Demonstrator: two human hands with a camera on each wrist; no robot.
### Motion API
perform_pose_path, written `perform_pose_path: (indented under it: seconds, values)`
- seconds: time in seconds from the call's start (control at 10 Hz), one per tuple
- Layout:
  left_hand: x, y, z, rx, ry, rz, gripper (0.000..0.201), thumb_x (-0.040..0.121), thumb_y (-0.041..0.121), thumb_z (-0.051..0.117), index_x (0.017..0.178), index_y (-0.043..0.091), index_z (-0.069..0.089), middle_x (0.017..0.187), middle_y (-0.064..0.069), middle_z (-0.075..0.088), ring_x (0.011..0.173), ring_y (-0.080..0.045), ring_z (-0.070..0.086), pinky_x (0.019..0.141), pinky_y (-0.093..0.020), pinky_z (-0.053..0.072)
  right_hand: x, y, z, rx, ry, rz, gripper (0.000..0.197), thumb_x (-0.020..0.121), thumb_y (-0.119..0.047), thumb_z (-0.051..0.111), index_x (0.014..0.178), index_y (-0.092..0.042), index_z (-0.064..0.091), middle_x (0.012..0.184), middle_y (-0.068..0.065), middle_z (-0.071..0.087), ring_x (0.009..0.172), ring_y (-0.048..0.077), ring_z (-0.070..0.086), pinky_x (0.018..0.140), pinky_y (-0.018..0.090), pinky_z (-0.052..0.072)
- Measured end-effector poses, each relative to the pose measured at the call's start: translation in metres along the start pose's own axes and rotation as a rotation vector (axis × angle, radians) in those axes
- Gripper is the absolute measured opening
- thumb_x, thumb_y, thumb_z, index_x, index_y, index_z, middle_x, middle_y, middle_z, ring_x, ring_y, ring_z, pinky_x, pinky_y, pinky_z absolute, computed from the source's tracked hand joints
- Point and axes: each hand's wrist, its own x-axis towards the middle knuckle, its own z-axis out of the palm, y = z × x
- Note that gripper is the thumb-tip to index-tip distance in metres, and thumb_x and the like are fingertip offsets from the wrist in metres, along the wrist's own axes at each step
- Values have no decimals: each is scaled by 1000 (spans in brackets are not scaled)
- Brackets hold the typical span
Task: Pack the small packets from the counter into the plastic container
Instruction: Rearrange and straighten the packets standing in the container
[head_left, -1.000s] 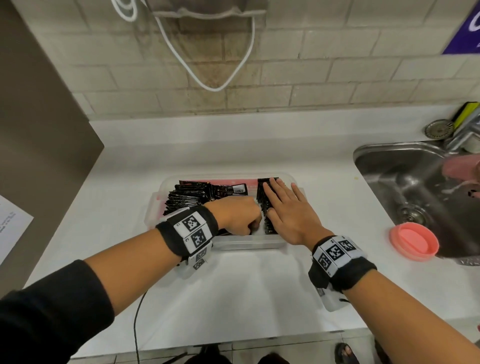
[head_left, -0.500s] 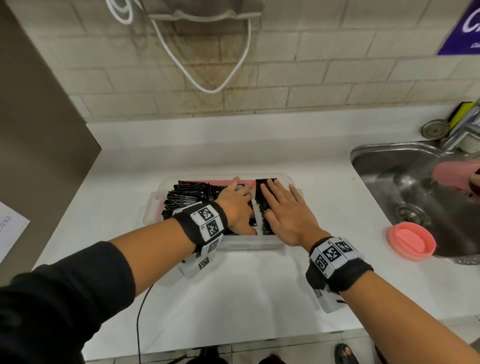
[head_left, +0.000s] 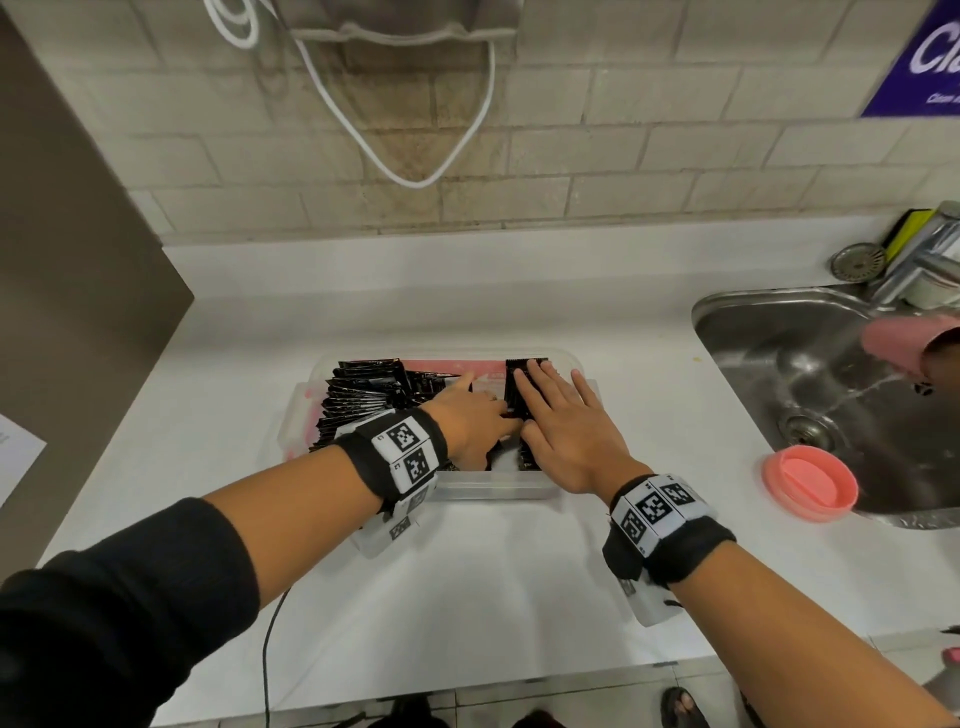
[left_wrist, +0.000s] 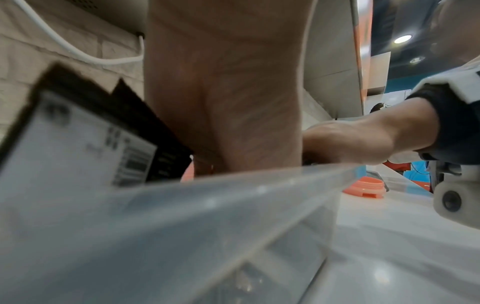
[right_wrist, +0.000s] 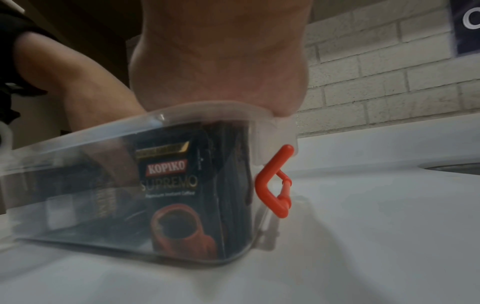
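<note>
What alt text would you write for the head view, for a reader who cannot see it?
Two hands, left hand and right hand, press black packets inside a clear plastic container on a white counter. A steel sink and pink lid lie right.

The packets (head_left: 363, 397) are black with red and gold print, inside a clear container (head_left: 498, 488) with an orange-red clip (right_wrist: 272, 185). The counter (head_left: 519, 597) is white; the lid (head_left: 809, 483) is pink.

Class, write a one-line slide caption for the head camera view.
Both hands, left hand and right hand, press black packets flat inside the clear plastic container.
</note>
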Motion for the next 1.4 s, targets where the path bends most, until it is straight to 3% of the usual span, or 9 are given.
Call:
perform_pose_path:
  seconds: [0.1,0.3,0.5,0.7,0.8,1.0,1.2,1.3,1.4]
  values:
    - [1,0,3,10,1,6,55,98,38,48,149,26,34,136,-6,50,130,-28,45,118,-55,10,0,0,0,-5,-2,1,61,104,-35,19,158,-19,-3,166,1,-6,151,14,-13,122,37,-13]
    - [3,-1,5,65,-14,-15,56,95,50,46,147,31,41,147,-8,37,138,-29,33,116,-57,9,0,0,-1,-13,-8,3,61,104,-35,19,158,-19,-4,166,1,-6,152,14,-12,122,38,-13]
    - [8,2,11,98,45,-70,49,95,52,45,137,28,52,140,-7,46,133,-28,39,113,-53,15,-1,0,0,-19,-9,2,61,104,-35,19,158,-19,-4,166,1,-7,151,14,-13,122,38,-13]
    - [15,3,17,117,113,-191,42,99,47,43,136,29,52,141,-7,47,132,-28,42,111,-52,20,1,1,2,-25,-1,-1,61,104,-37,18,158,-19,-2,166,2,-6,152,15,-12,122,38,-13]
    - [13,0,15,96,121,-245,37,97,43,46,127,26,59,129,-4,56,126,-27,47,109,-52,19,1,2,3,-30,-3,0,61,103,-36,19,158,-18,-2,166,2,-6,152,14,-11,122,37,-13]
    - [3,-19,24,-163,184,-220,30,88,55,51,100,28,60,102,3,58,112,-23,50,105,-50,23,2,3,4,-30,1,-4,62,103,-37,19,158,-19,-3,166,2,-6,152,14,-12,122,37,-14]
    - [-3,-36,35,-377,212,-167,34,82,60,59,101,32,62,103,6,52,113,-18,47,110,-46,19,1,3,3,3,10,-23,64,104,-43,20,158,-22,-5,165,-1,-11,150,12,-17,121,37,-16]
    - [-3,-39,38,-414,226,-157,39,82,65,57,103,33,64,106,5,53,114,-18,47,110,-46,18,2,2,-6,144,-22,-8,67,103,-52,23,158,-21,2,165,-4,-11,149,9,-20,121,39,-16]
    - [-3,-38,40,-414,222,-153,42,83,67,53,106,34,65,110,4,57,116,-19,46,108,-47,18,10,-4,-24,175,86,-50,59,103,-48,30,155,-19,28,165,0,12,153,16,-4,123,40,-6]
